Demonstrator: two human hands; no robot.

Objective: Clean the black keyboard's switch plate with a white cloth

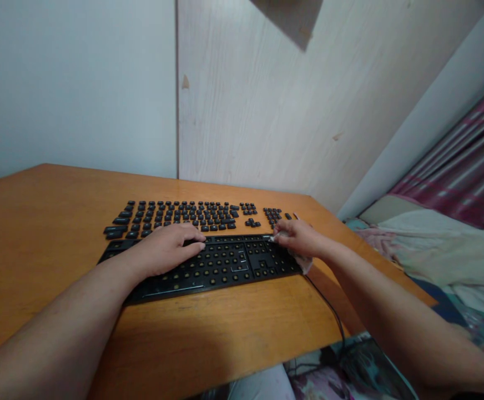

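Observation:
A black keyboard base (221, 269) with its keycaps off lies on the wooden table, its bare key posts showing. My left hand (165, 248) rests on its left part, palm down, with thumb and fingers apart and nothing visible in them. At the base's right end, my right hand (298, 236) pinches a crumpled white tissue (303, 263) against the top edge. Part of the tissue hangs below the fingers over the right side. Loose black keycaps (186, 214) are laid out behind the base in keyboard order; my hands hide some of them.
The keyboard cable (329, 305) runs off the front edge of the wooden table (233, 328). A thin stick (296, 215) lies behind my right hand. A pale wall panel (250, 122) stands behind the table. To the right is a bed with rumpled bedding (417, 244).

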